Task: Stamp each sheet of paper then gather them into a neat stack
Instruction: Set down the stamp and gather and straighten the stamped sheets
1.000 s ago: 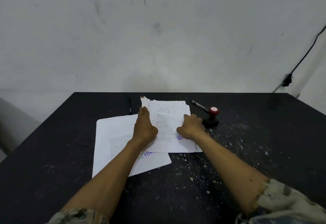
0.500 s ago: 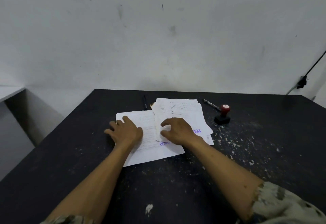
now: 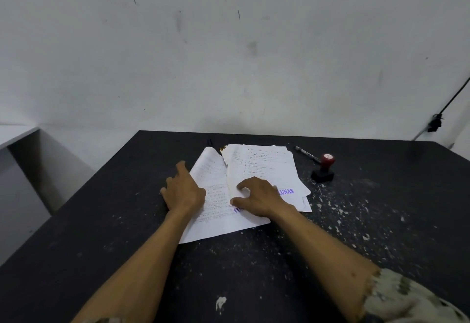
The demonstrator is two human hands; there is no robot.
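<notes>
A small stack of written sheets (image 3: 264,165) lies at the table's middle, a purple stamp mark showing near its lower right. A single larger sheet (image 3: 216,221) lies partly under it to the left, its far left corner curling upward. My left hand (image 3: 184,191) rests on that sheet's left edge with fingers spread, some on the bare table. Thumb and fingers of my right hand (image 3: 259,199) curl around the stack's left edge, which is slightly raised. The red-topped stamp (image 3: 325,167) stands upright on its black base to the right, untouched.
A marker pen (image 3: 306,154) lies behind the stamp and a dark pen (image 3: 210,142) lies behind the papers. The black table (image 3: 101,233) is speckled with white paint flakes, mostly on the right. A white wall stands behind it, and a cable (image 3: 447,104) hangs at the right.
My left hand left the stack and went to the single sheet's left edge, pushing it rightward and curling its corner. My right hand moved to the stack's left edge and curled around it.
</notes>
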